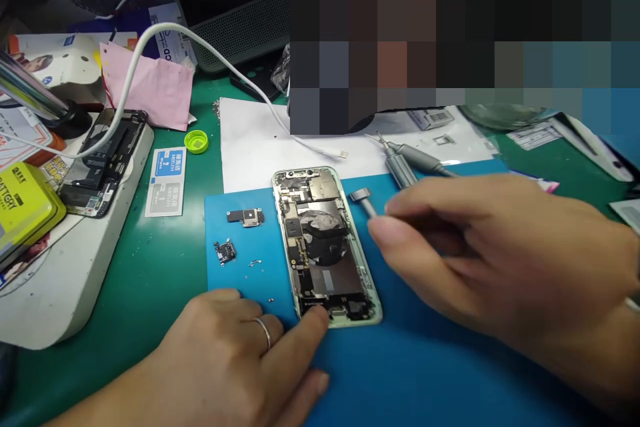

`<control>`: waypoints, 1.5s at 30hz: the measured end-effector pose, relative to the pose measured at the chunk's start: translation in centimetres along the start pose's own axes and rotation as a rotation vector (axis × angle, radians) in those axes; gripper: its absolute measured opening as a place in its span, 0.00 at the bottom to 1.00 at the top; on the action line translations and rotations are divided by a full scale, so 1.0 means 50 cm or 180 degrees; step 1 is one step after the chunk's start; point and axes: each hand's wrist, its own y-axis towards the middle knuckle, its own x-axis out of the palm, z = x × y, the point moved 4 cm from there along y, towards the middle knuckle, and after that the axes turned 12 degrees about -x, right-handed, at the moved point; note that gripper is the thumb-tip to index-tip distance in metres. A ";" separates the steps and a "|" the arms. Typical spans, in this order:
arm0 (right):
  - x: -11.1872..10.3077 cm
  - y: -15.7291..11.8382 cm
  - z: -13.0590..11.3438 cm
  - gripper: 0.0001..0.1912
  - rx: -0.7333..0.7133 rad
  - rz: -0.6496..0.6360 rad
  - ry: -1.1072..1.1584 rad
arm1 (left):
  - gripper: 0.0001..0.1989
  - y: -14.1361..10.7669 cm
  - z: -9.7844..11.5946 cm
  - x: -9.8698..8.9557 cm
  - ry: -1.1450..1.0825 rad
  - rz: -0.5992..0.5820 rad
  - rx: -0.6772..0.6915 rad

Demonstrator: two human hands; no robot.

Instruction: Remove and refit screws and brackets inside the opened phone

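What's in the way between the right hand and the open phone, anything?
Nothing that I can see. The right hand holds a small metal tool, and its head is just beside the open phone, over the blue mat. The left hand's finger touches the phone's near end.

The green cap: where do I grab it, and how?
Probably pinch the green cap by its rim, from above, fingertips on opposite sides, because it is round and lies flat. Come from the near side; the pink sheet is just behind it.

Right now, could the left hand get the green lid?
Probably yes: the left hand has a finger on the phone, but nothing tall seems to stand between it and the lid.
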 end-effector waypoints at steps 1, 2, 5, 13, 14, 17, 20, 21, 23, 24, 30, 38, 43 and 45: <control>-0.009 0.003 0.001 0.14 0.0065 0.0316 -0.0231 | 0.16 -0.001 0.000 -0.004 -0.0019 0.0039 0.0019; -0.011 0.006 -0.001 0.09 0.0003 0.0357 -0.0331 | 0.16 -0.002 0.000 -0.006 -0.0028 0.0072 0.0022; -0.014 0.013 -0.001 0.10 -0.0090 0.0040 -0.0704 | 0.17 -0.003 -0.004 -0.004 0.0028 0.0072 0.0048; -0.011 0.020 0.009 0.13 0.0582 -0.0937 -0.0914 | 0.11 0.007 -0.023 -0.043 0.0080 0.0883 -0.0181; -0.008 0.021 0.011 0.13 0.0608 -0.0979 -0.0886 | 0.10 0.008 -0.025 -0.048 0.0073 0.0941 -0.0272; 0.000 0.022 0.017 0.14 0.0649 -0.1035 -0.0826 | 0.09 0.010 -0.031 -0.055 0.0055 0.0977 -0.0489; 0.006 0.019 0.019 0.14 0.0587 -0.1038 -0.0832 | 0.09 0.011 -0.038 -0.058 0.0009 0.0994 -0.0647; 0.007 0.018 0.017 0.14 0.0559 -0.1033 -0.0851 | 0.10 0.012 -0.041 -0.059 -0.0001 0.1010 -0.0720; 0.009 0.015 0.012 0.15 0.0518 -0.1072 -0.0866 | 0.09 0.013 -0.046 -0.061 -0.0033 0.0999 -0.0847; 0.009 0.014 0.009 0.15 0.0509 -0.1115 -0.0861 | 0.09 0.013 -0.048 -0.061 -0.0063 0.0958 -0.0871; 0.011 0.007 0.002 0.16 0.0536 -0.1343 -0.0902 | 0.09 0.016 -0.049 -0.053 -0.0131 0.0491 -0.0698; 0.021 0.005 0.012 0.13 0.0710 -0.1429 -0.0719 | 0.08 0.019 -0.050 -0.050 -0.0140 0.0394 -0.0606; 0.019 0.003 0.020 0.18 0.0823 -0.1443 -0.0366 | 0.08 0.020 -0.049 -0.055 -0.0216 0.0501 -0.0552; 0.017 0.004 0.020 0.18 0.0794 -0.1423 -0.0388 | 0.08 0.020 -0.049 -0.055 -0.0211 0.0477 -0.0553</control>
